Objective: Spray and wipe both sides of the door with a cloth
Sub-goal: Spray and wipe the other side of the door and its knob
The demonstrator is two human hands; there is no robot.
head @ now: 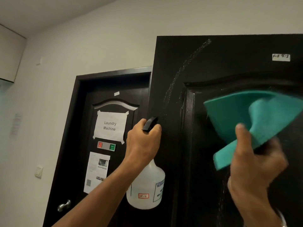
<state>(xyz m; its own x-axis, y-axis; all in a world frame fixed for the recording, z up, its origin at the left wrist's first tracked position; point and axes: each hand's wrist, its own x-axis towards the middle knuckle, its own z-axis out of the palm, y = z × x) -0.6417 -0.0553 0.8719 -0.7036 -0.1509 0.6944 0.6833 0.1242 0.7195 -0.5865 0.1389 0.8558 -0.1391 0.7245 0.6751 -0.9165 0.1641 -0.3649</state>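
Left hand (143,141) grips the spray bottle (146,185) at the door (229,66) edge, right hand (255,163) pinches the cloth (242,115) near the panel — droplets may streak down if wiping lags.

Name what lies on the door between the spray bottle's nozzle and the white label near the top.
A streak of spray droplets arcs up the door from the nozzle toward the label, in the head view.
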